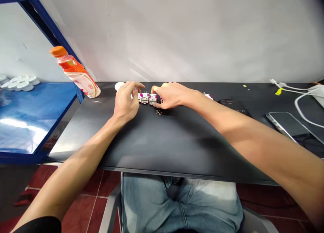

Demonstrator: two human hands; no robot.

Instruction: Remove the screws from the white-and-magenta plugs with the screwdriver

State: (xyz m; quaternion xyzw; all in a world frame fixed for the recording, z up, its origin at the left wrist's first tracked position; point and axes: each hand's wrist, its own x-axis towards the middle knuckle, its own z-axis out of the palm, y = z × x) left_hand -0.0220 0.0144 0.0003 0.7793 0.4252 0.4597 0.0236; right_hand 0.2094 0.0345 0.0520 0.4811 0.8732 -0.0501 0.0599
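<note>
A row of small white-and-magenta plastic parts [145, 98] lies near the back of the black table, with thin pins at the top. My left hand [127, 101], with a ring on one finger, is closed around the row's left end; its fingers hide some of the parts. From the right, my right hand [172, 95] has its thumb and index finger about one white-and-magenta part [153, 99], closed on its edges. Tiny metal bits [159, 112] lie just in front of that part. Another white-and-magenta piece [208, 96] shows beyond my right forearm.
A bottle with an orange cap [83, 79] stands at the back left, beside a blue frame [54, 30]. A round white object [118, 86] sits behind my left hand. To the right are a dark device [234, 106], a phone [296, 126] and white cables [301, 91]. A wall bounds the back.
</note>
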